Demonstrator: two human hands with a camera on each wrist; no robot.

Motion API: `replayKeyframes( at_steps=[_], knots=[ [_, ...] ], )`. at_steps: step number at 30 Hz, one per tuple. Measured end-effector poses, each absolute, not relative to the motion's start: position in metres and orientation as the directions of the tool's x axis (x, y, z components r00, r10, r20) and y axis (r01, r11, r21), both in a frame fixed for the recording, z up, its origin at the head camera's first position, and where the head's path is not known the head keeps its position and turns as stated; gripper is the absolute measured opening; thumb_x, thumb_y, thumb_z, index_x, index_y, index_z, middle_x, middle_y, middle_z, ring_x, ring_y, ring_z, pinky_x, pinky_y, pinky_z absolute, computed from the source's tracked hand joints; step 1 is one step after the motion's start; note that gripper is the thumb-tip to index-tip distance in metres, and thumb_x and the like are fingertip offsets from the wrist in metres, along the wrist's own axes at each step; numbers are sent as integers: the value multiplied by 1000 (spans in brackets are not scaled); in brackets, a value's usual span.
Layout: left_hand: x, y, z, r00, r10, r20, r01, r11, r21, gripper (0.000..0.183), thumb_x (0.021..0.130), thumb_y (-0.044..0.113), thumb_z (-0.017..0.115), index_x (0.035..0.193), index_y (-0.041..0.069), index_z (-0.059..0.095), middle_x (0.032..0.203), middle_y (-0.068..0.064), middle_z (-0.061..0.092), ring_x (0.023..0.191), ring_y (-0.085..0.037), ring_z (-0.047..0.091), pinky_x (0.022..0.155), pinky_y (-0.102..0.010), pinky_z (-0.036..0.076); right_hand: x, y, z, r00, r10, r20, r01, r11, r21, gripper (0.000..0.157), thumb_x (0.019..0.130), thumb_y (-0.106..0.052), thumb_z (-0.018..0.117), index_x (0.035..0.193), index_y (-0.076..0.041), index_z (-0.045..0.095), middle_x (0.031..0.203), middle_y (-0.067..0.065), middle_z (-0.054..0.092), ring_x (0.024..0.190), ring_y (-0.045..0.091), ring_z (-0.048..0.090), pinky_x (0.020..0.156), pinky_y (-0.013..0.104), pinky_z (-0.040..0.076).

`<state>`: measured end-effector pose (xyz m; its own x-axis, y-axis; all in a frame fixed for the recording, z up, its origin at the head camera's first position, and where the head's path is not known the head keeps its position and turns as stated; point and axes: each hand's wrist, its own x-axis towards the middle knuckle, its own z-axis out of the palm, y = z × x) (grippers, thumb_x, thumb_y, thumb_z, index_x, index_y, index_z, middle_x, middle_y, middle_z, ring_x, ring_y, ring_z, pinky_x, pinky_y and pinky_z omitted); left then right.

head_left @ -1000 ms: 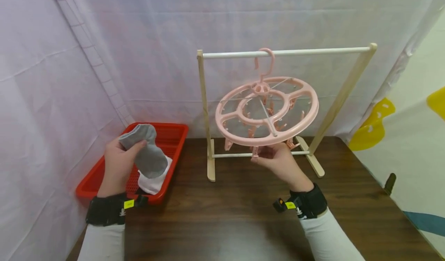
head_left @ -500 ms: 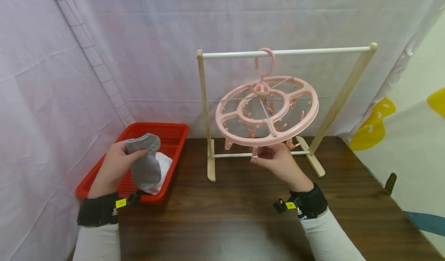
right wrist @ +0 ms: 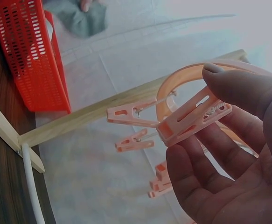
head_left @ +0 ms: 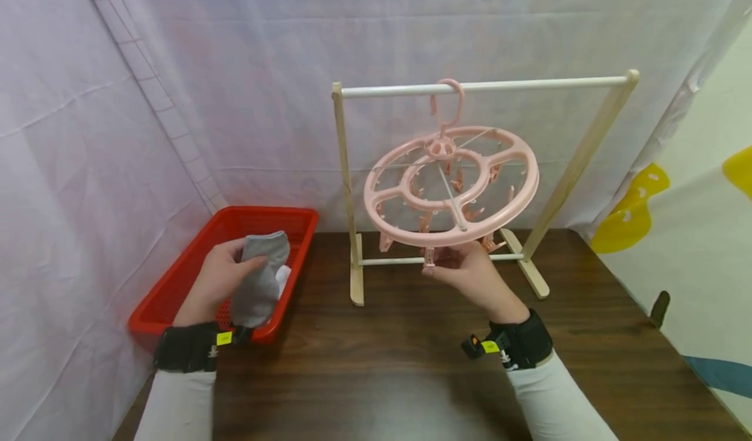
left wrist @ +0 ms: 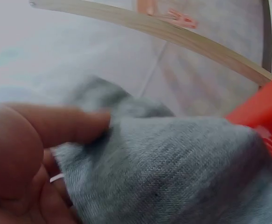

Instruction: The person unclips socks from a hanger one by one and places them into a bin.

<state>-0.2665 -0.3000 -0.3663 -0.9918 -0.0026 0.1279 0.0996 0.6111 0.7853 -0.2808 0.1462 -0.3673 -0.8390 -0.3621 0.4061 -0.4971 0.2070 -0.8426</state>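
Note:
My left hand [head_left: 219, 276] pinches a grey sock [head_left: 258, 291] between thumb and fingers, and the sock hangs down over the red basket [head_left: 157, 301]. In the left wrist view its knit fabric [left wrist: 173, 163] spreads out beyond the thumb. A bit of white cloth [head_left: 283, 278] shows behind the sock, inside the basket. My right hand [head_left: 472, 276] holds a pink clothespin [right wrist: 194, 116] at the front underside of a round pink drying hanger [head_left: 435, 239]. The clothespin's two halves lie between thumb and fingers in the right wrist view.
The hanger hooks over the white bar [head_left: 540, 85] of a wooden stand [head_left: 345, 167]. Several other pink clothespins [right wrist: 132, 113] dangle from its ring. All this stands on a dark wooden table [head_left: 376, 363], with white curtain [head_left: 264, 102] behind and at the left.
My left hand dips slightly, then shifts right with the grey sock, which now covers more of the white cloth. The right hand stays at its clothespin.

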Motion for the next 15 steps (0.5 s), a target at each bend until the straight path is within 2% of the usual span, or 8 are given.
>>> replayKeyframes(
  at_steps=[3,8,15],
  knots=[
    [-272,-300,-373,-990,-33,138,85,641,763,36,91,29,67,118,6,64,107,-17,69,91,-29,59,72,-36,53,-280,145,-365,-844,-365,394,-492,232,-839,22,80,-10,79,99,-8,67,89,13,65,82,22,61,67,30,53],
    [-278,-299,-380,-987,-77,142,57,660,749,33,91,22,65,119,5,63,107,-18,68,95,-29,59,72,-36,51,-269,140,-350,-840,-373,395,-499,242,-832,22,79,-3,77,98,-1,66,88,17,64,81,24,61,67,31,54],
    [-276,-296,-376,-982,-173,74,-40,574,818,39,97,21,55,134,11,52,123,-19,63,112,-35,56,85,-45,50,-261,136,-341,-840,-376,392,-494,230,-838,22,79,0,76,98,4,65,88,18,65,84,26,63,71,32,56]
  ],
)
